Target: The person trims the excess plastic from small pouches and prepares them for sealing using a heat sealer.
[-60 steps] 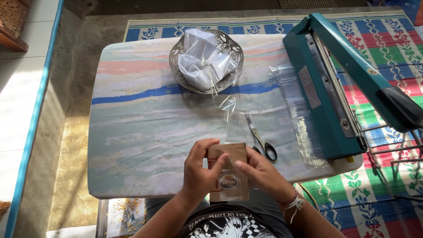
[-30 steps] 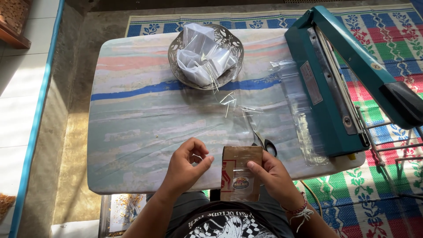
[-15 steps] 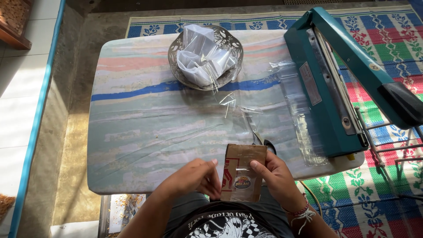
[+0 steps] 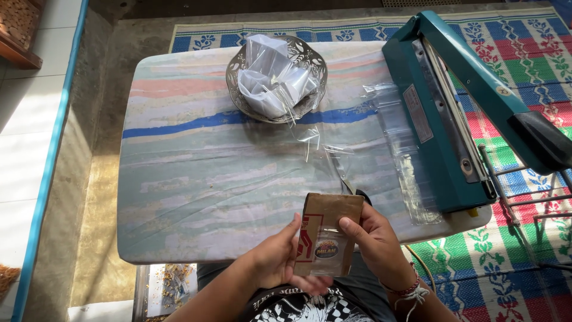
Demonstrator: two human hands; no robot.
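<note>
I am looking down on both hands holding a flat brown cardboard packet with a red printed mark and a small round label (image 4: pixel 326 241) at the near edge of the low table with the pastel striped cloth (image 4: pixel 196 179). The right hand (image 4: pixel 376 243) is gripping the packet along its right edge, thumb laid across the front near the label. The left hand (image 4: pixel 275 261) is cupping it from the left and below, fingers curled behind it and thumb on the front edge, so both hands are closed on the packet. It is standing nearly upright, tilted slightly, just above the person's lap and clear of the tabletop.

Behind the packet, the black-handled scissors (image 4: pixel 345 179) are lying partly hidden by it, near scraps of clear film. Further off, a silver pierced metal bowl (image 4: pixel 238 89) is holding crumpled clear plastic bags (image 4: pixel 271 77). To the right, the teal impulse heat sealer (image 4: pixel 441 125) is sitting with its arm raised, and clear flat sleeves (image 4: pixel 405 155) are lying beside it.

I am judging this as the step of handling or inspecting the packet in hand; whatever follows calls for a steady two-handed hold.
</note>
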